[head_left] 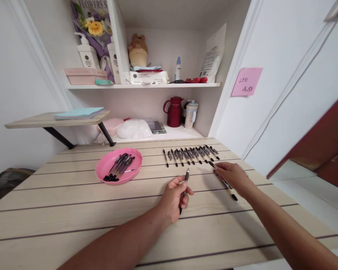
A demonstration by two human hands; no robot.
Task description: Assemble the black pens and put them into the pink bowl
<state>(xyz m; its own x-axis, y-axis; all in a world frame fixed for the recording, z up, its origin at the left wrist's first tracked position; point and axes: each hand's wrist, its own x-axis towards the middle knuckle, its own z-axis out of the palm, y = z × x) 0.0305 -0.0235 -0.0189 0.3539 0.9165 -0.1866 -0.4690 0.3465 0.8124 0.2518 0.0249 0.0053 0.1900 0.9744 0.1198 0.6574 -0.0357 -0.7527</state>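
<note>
My left hand is closed around a black pen and holds it upright over the wooden table, tip pointing away from me. To its right, my right hand rests on the table with its fingers pinched on a second black pen, which lies slanted under the hand. Just beyond both hands, a row of several black pens lies side by side. A pink plate at the left centre holds several more black pens.
A small raised wooden shelf with a light blue booklet juts out at the left. Behind the table, an alcove holds a red jug, a white cup and a plastic bag. A pink note sticks to the right wall.
</note>
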